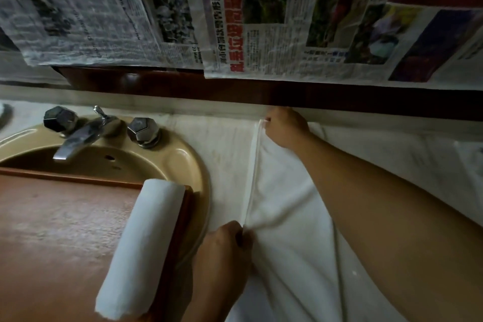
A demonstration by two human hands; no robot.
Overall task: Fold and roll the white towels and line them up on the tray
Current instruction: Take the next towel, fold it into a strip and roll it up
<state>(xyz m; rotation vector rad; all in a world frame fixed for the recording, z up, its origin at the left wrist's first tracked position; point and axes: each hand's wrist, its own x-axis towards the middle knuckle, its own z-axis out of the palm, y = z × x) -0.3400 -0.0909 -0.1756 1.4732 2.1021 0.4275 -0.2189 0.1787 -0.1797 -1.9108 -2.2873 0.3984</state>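
The far corner of a white towel point(285, 204) is pinched between the curled fingers of the right hand point(283, 127), close against the dark wooden ledge point(339, 98) at the back of the counter. The near end of the same edge is gripped by the left hand point(224, 246), its fingers curled round the cloth. Between the two grips the doubled edge is drawn into a straight, taut line. To the right of that line, away from the fingertips, the rest of the towel is spread flat on the pale counter point(227, 154), partly covered by the right forearm.

Just left of the left hand, one rolled towel point(141, 248) is laid along the right rim of a brown wooden tray point(57, 219). The tray is set across a tan sink point(183, 159), behind which a metal faucet point(78, 136) with two faceted knobs is seen. Newspaper sheets point(235, 15) are hung on the wall above the ledge.
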